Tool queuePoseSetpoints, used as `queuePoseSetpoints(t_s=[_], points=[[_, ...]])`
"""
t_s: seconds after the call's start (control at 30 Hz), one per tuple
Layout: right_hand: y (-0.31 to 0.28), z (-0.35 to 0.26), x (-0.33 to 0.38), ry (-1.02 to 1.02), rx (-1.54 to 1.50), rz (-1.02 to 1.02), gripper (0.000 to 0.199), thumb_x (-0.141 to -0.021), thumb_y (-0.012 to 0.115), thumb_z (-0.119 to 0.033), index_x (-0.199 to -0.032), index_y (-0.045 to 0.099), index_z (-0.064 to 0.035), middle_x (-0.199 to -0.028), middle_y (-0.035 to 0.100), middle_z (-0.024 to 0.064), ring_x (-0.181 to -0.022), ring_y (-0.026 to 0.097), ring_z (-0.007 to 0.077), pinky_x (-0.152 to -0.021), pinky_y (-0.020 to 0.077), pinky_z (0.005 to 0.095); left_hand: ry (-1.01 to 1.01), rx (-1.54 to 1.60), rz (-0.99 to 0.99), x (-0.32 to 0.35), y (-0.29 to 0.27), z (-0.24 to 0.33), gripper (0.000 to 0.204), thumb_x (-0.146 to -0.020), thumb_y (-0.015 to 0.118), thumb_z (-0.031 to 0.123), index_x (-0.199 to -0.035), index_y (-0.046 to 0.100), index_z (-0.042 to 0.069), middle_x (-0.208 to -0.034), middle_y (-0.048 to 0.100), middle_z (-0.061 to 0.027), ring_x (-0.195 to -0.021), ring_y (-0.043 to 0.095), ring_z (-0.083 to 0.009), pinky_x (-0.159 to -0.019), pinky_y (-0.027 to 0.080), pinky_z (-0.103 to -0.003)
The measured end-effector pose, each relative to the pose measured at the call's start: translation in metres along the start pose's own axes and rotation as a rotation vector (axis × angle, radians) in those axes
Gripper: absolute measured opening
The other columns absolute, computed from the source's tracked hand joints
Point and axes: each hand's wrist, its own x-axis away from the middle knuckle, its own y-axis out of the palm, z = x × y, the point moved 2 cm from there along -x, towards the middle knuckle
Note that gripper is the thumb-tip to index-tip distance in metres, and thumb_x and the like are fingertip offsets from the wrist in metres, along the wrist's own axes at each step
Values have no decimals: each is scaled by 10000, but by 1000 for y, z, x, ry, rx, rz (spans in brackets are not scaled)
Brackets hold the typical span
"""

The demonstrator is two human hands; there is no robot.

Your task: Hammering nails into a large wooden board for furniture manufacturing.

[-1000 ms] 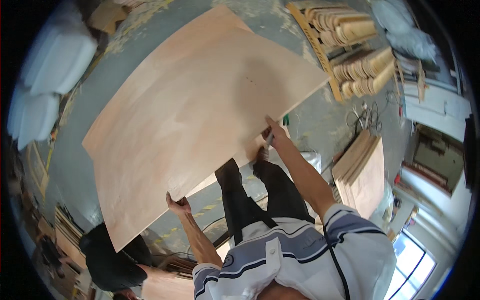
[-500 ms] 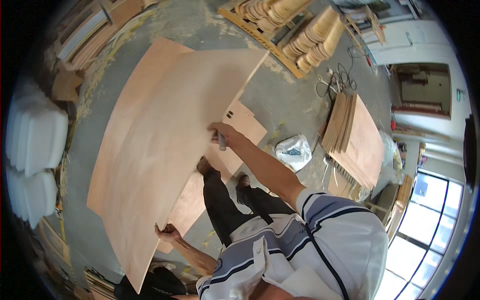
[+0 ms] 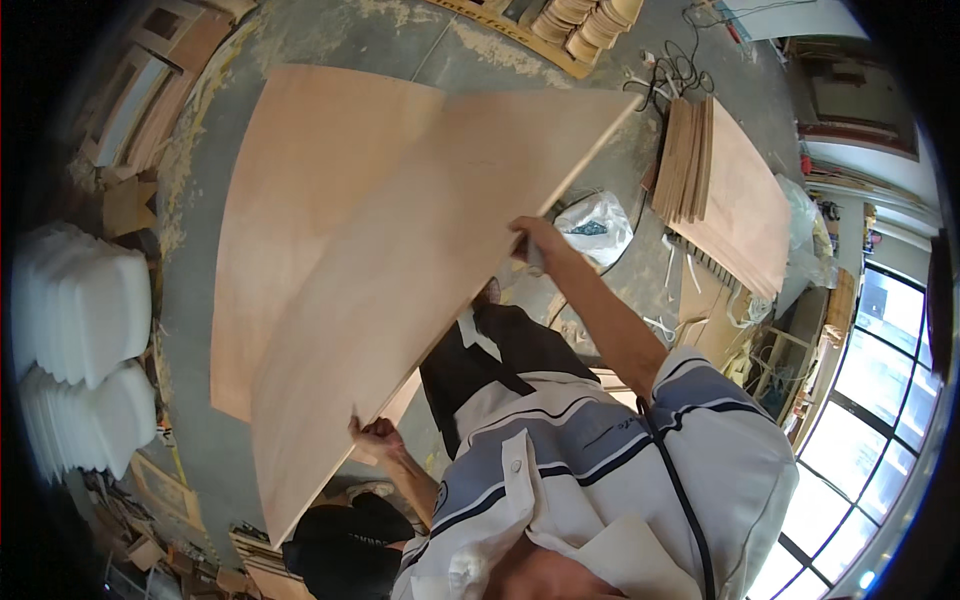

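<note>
A large thin plywood sheet (image 3: 400,280) is tilted up in front of me, held at its near long edge. My right hand (image 3: 538,243) is closed round that edge toward its far end, with a small grey cylindrical object (image 3: 536,264) also in the palm; its kind is unclear. Lower down the same edge, my left hand (image 3: 377,438) grips the sheet, thumb on the upper face. Beneath and beyond lies another plywood sheet (image 3: 290,180) on the floor, partly covered by the raised one. My legs stand just behind the held edge.
A stack of plywood boards (image 3: 735,200) stands at the right, near a white plastic bag (image 3: 597,230) and coiled cables (image 3: 680,75). White foam-like stacks (image 3: 85,300) line the left. A pallet (image 3: 520,35) holds curved wooden pieces. Another person in black (image 3: 345,550) is close at lower left.
Both hands have moved to the right with the plywood sheet, uncovering more of the sheet below. The view has also shifted. My grip on the edge looks unchanged.
</note>
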Motion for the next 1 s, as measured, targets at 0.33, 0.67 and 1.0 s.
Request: queuePoseSetpoints(t_s=[0.33, 0.67, 1.0], points=[[-79, -70, 25, -211, -64, -141, 204, -795, 623, -226, -921, 584, -71, -800, 608, 69, -602, 599, 193, -545, 512, 280, -29, -50, -95, 66, 75, -53, 382, -830, 525, 264, -558, 272, 176, -454, 229, 53, -366, 219, -102, -357, 213, -222], [-83, -46, -12, 34, -84, 141, 207, -706, 732, -160, -854, 632, -55, -723, 609, 83, -520, 559, 196, -457, 472, 340, 47, -109, 54, 50, 52, -19, 499, -788, 593, 516, -585, 255, 210, -426, 151, 53, -337, 165, -85, -321, 127, -237], [-46, -88, 3, -74, -151, 259, 181, -642, 682, -17, -800, 598, 6, -664, 570, 90, -527, 554, 210, -423, 447, 351, 105, -192, 10, 29, 61, -2, 275, -810, 525, 338, -703, 311, 202, -443, 122, 52, -329, 146, -82, -317, 110, -230]])
